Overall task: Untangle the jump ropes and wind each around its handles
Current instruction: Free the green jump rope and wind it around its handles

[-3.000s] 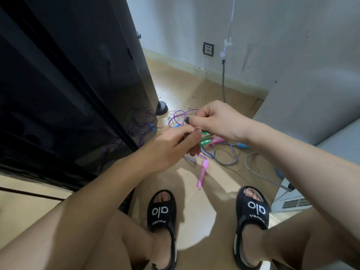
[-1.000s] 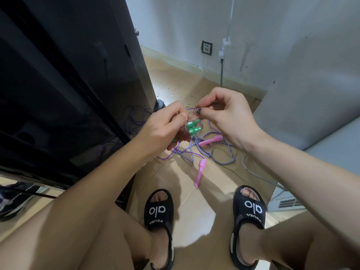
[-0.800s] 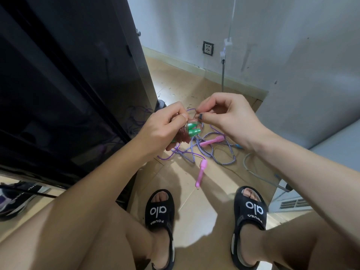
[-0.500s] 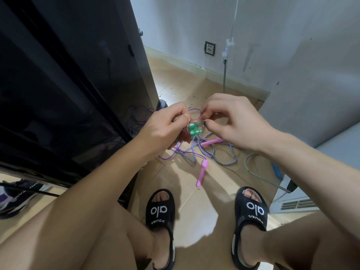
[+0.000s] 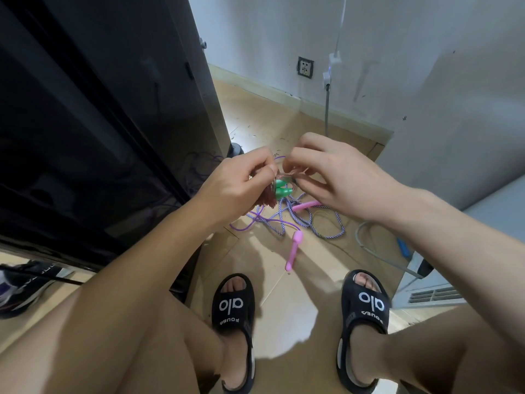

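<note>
Left hand grips the green handles wound with reddish rope, held above the floor; right hand pinches a strand of that rope at the bundle's top. A black cabinet closes the left side, a grey wall the far and right. Below the hands, on the floor, lie a purple-white braided rope, a thin purple rope and pink handles; black sandals stand nearer
</note>
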Tool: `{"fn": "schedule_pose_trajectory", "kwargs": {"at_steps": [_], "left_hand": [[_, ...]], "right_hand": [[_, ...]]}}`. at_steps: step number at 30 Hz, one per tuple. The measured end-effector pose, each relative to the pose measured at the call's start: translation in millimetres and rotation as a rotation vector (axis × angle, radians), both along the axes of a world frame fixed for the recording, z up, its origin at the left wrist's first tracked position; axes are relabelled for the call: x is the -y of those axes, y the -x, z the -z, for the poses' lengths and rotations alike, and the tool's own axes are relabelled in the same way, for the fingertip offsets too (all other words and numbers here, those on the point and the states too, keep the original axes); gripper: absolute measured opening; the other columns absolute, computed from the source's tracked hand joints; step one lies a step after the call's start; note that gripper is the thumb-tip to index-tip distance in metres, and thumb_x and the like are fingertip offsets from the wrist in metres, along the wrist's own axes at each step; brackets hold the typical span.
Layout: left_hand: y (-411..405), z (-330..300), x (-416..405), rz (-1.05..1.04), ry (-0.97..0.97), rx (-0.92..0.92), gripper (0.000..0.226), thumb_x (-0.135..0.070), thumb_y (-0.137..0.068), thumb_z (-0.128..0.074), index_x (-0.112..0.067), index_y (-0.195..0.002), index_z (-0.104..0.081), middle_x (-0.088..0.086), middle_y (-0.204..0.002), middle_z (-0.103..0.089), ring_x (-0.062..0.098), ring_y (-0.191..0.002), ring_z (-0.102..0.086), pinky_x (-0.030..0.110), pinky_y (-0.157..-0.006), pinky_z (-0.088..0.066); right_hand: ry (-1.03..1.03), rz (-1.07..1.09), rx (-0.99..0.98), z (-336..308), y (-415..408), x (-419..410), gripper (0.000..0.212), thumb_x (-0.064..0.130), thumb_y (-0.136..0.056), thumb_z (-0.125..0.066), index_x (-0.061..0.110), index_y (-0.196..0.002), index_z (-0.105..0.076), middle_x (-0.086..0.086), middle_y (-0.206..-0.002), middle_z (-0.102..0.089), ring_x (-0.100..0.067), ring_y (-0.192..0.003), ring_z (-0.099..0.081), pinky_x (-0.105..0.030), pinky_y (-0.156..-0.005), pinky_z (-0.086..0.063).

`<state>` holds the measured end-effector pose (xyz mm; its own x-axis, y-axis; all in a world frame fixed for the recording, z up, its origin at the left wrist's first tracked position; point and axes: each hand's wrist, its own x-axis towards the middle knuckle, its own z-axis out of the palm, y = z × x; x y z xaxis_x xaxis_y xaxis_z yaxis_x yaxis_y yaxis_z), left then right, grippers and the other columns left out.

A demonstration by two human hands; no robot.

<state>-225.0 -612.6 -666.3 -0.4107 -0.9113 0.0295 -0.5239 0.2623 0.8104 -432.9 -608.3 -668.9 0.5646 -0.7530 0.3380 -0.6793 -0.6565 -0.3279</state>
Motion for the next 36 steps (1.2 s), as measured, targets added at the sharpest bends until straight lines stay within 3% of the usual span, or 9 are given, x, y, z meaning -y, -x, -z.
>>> {"fn": "schedule_pose_trajectory", "kwargs": {"at_steps": [5,10,14,20,26,32,36], "left_hand": [[-1,1,0,0.022,0.009,0.043,0.020,-0.012,-0.101,-0.046,-0.009,-0.083,-0.055,-0.008,-0.056,-0.057,0.003,-0.047,-0.052,0.015,-0.048,-0.035],[1,2,-1,0.018,0.015,0.119,0.021,-0.016,-0.101,-0.045,-0.014,-0.083,-0.055,-0.012,-0.057,-0.061,0.003,-0.050,-0.051,0.023,-0.054,-0.036],[-2,1,-2,0.034,0.010,0.133,0.020,-0.017,-0.100,-0.046,-0.017,-0.084,-0.058,-0.010,-0.062,-0.068,0.005,-0.053,-0.056,0.026,-0.058,-0.038],[-3,1,-3,0.070,0.012,0.154,0.022,-0.017,-0.101,-0.047,-0.018,-0.081,-0.056,-0.011,-0.061,-0.065,-0.001,-0.053,-0.053,0.025,-0.057,-0.037],[-3,-2,-4,0.066,-0.021,0.128,0.023,-0.015,-0.102,-0.046,-0.010,-0.081,-0.054,-0.010,-0.057,-0.063,0.000,-0.048,-0.051,0.013,-0.050,-0.036],[-1,0,-3,0.039,0.033,0.223,0.020,-0.024,-0.098,-0.046,-0.024,-0.080,-0.054,-0.013,-0.070,-0.072,0.009,-0.068,-0.065,0.037,-0.066,-0.049],[-1,-1,-4,0.043,0.036,0.228,0.020,-0.022,-0.097,-0.046,-0.023,-0.079,-0.054,-0.013,-0.069,-0.071,0.010,-0.070,-0.062,0.037,-0.069,-0.050]], "right_hand": [[-0.019,-0.011,-0.019,2,-3,-1,0.010,0.020,-0.095,-0.051,0.016,-0.098,-0.060,-0.002,-0.095,-0.051,-0.027,-0.077,-0.060,-0.045,-0.067,-0.052],[-0.067,0.026,-0.045,5,-5,-2,0.031,0.035,-0.095,-0.037,0.011,-0.096,-0.056,-0.003,-0.094,-0.049,-0.028,-0.073,-0.057,-0.047,-0.066,-0.051],[-0.105,0.027,-0.068,5,-7,-4,0.033,0.041,-0.094,-0.041,0.011,-0.095,-0.057,-0.003,-0.096,-0.050,-0.026,-0.072,-0.058,-0.045,-0.067,-0.051],[-0.077,0.005,-0.069,8,-6,-4,0.024,0.026,-0.100,-0.049,0.006,-0.094,-0.058,-0.006,-0.098,-0.050,-0.028,-0.071,-0.054,-0.045,-0.067,-0.049],[-0.043,-0.003,-0.012,13,-8,-7,0.027,0.025,-0.102,-0.039,0.005,-0.097,-0.055,-0.006,-0.103,-0.047,-0.030,-0.074,-0.052,-0.046,-0.067,-0.049],[-0.067,0.052,0.031,20,-10,-12,0.028,0.029,-0.103,-0.035,0.008,-0.099,-0.053,-0.006,-0.104,-0.045,-0.032,-0.075,-0.053,-0.049,-0.067,-0.049],[-0.053,0.043,-0.008,19,-12,-14,0.032,0.030,-0.102,-0.032,0.008,-0.103,-0.055,-0.006,-0.105,-0.045,-0.032,-0.072,-0.055,-0.048,-0.060,-0.049]]}}
